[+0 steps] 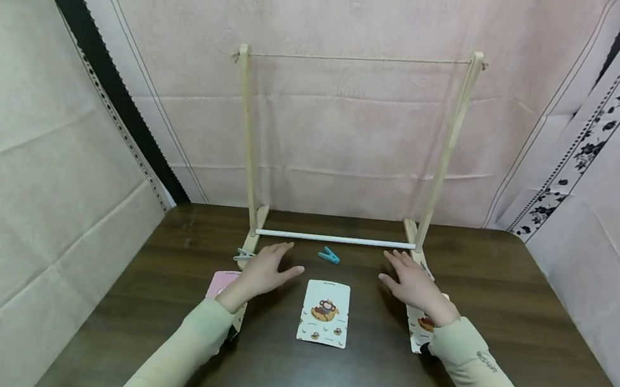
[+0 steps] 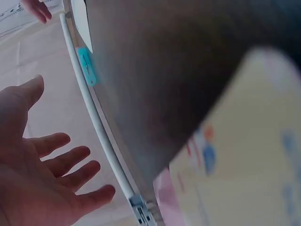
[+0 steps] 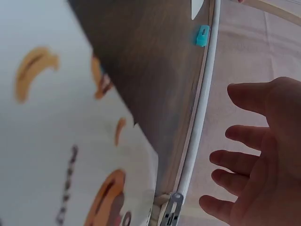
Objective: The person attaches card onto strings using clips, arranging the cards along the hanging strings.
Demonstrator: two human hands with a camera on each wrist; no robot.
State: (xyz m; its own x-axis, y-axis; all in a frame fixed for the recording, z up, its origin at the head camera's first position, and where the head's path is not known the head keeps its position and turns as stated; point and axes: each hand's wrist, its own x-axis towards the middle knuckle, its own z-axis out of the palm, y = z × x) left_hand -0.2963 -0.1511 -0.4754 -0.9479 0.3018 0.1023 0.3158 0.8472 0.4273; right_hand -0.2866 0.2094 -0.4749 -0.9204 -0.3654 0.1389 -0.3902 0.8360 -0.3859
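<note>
My left hand (image 1: 263,272) hovers over the left side of the table, fingers spread and holding nothing. Beneath its wrist a pink card (image 1: 222,282) lies partly hidden, and a pale clothespin (image 1: 243,255) sits just left of the fingers. Between the hands lies a white card with a cartoon monkey (image 1: 324,313), a blue clothespin (image 1: 328,255) beyond it. Over the right side, my right hand (image 1: 417,285) also has loose, extended fingers with nothing in them. Its forearm partly covers another white printed card (image 1: 418,327). A grey clothespin (image 3: 172,209) shows in the right wrist view.
Beyond the hands stands a wooden frame with a left post (image 1: 249,139) and a right post (image 1: 450,149). A string (image 1: 360,59) joins their tops and a white rod (image 1: 336,239) their bases. Pale cloth (image 1: 352,128) hangs behind and at both sides of the brown table (image 1: 317,386).
</note>
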